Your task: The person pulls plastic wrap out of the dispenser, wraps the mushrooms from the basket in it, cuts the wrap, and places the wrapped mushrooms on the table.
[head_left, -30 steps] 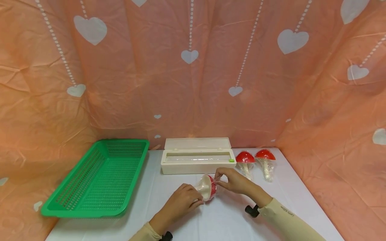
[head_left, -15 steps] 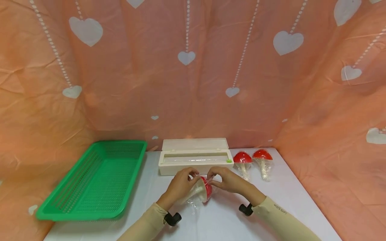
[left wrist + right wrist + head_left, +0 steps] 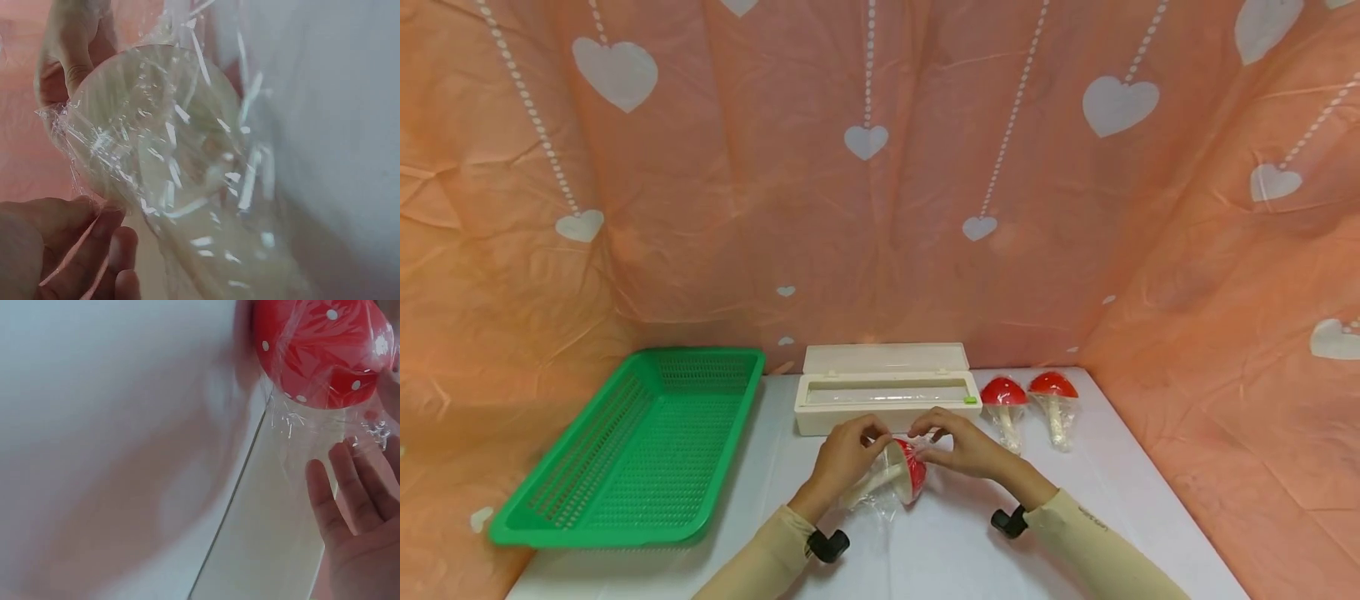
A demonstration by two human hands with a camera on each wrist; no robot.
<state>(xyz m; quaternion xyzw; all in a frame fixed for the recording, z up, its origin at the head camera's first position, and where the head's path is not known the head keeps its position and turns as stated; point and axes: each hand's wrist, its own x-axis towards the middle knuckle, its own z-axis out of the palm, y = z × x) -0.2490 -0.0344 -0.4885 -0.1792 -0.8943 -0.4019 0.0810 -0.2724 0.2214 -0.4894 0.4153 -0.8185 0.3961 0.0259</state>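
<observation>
A toy mushroom with a white-dotted red cap (image 3: 312, 350) and a pale stem (image 3: 877, 481) lies on its side, loosely wrapped in clear cling film (image 3: 172, 181). My left hand (image 3: 842, 457) pinches the film at the far edge of the cap, thumb against fingertips. On the cap's other side, my right hand (image 3: 961, 446) holds bunched film between thumb and index finger. Its remaining fingers (image 3: 322, 494) stretch out below the cap in the right wrist view. Loose film trails from the stem toward the near side.
Just behind the hands stands a white cling film dispenser (image 3: 887, 417), lid raised. Two wrapped red-capped mushrooms, one (image 3: 1004, 396) beside the dispenser and another (image 3: 1054, 392) farther right, lie on the white table (image 3: 970, 550). A green basket (image 3: 700, 521) is at the left.
My left hand has moved from the stem up to the cap's far edge and taken hold of film there. The right hand has shifted slightly left, and the mushroom has turned a little.
</observation>
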